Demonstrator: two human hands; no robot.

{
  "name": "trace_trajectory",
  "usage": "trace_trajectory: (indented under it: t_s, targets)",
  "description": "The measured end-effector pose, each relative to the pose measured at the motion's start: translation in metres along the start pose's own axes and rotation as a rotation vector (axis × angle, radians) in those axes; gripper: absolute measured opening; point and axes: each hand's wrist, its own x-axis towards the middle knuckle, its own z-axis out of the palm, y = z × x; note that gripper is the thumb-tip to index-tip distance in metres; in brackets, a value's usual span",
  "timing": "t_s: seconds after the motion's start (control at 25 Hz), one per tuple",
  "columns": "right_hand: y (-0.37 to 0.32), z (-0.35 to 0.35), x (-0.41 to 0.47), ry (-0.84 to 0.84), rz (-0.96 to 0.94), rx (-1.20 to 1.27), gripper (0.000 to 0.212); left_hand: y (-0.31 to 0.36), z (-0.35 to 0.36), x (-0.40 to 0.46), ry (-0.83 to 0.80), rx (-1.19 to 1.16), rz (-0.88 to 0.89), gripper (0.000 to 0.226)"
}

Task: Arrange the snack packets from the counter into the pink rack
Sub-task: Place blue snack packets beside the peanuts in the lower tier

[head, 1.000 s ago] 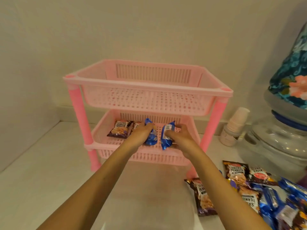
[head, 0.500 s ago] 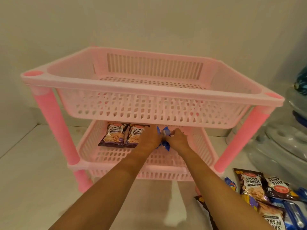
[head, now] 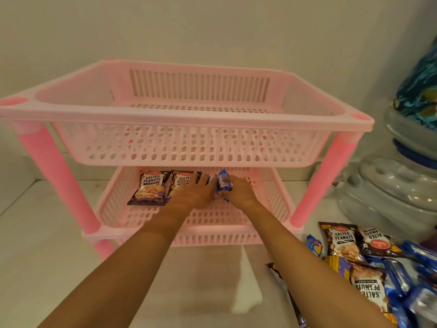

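In the pink rack's (head: 189, 119) lower tray, the right hand (head: 239, 193) pinches a blue packet (head: 223, 181); the left hand's (head: 193, 193) fingers lie spread beside it.

Counter (head: 47, 256), pink rack (head: 184, 119), packets (head: 345, 242), perhaps jug (head: 397, 185)

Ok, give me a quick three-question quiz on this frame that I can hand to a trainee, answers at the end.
1. True or false: the left hand is reaching into the upper tier.
2. How many Salted Peanuts packets lie in the lower tier? A) one B) two C) four
3. Fill in: the right hand grips a ___ packet.

Key
1. False: it is in the lower tier.
2. B
3. Blue: the blue packet.
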Motion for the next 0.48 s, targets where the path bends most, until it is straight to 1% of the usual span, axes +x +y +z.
trace_trajectory:
  t_s: [0.08,0.2,0.28,0.36,0.44,0.48]
  targets:
    - [0.001,-0.006,-0.012,0.024,-0.031,-0.042,0.051,0.006,-0.002,-0.003,0.034,0.013,-0.039,0.065]
    - [0.002,-0.019,-0.041,0.125,-0.131,-0.001,0.039,0.01,-0.006,-0.016,0.049,-0.119,-0.099,0.067]
    - [0.006,-0.026,-0.069,0.272,-0.28,0.071,0.026,0.013,-0.008,-0.035,0.083,-0.216,-0.089,0.067]
    - [0.013,-0.03,-0.103,0.422,-0.414,0.133,0.019,0.02,-0.005,-0.065,0.131,-0.247,-0.037,0.063]
    - [0.028,-0.029,-0.136,0.542,-0.46,0.14,0.017,0.029,0.002,-0.099,0.194,-0.252,0.01,0.058]
    - [0.04,-0.026,-0.148,0.592,-0.449,0.117,0.018,0.031,0.007,-0.113,0.221,-0.246,0.011,0.056]
